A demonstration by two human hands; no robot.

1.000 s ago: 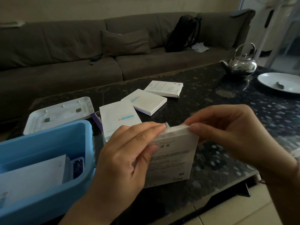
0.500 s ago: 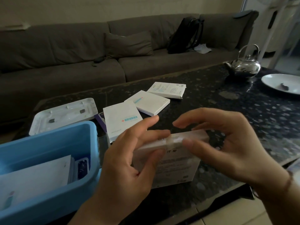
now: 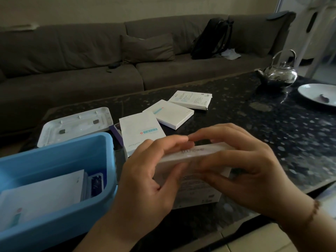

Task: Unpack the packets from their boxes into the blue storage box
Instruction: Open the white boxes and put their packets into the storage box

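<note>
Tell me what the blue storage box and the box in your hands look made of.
Blue storage box: looks like moulded plastic, smooth with rounded rim. Held box: seemingly thin white cardboard, matte, sharp folded edges with print; both hands grip it.

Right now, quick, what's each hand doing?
Left hand: closed on the white box, gripping its left end.
Right hand: closed on the same box, fingers on its top edge.
</note>
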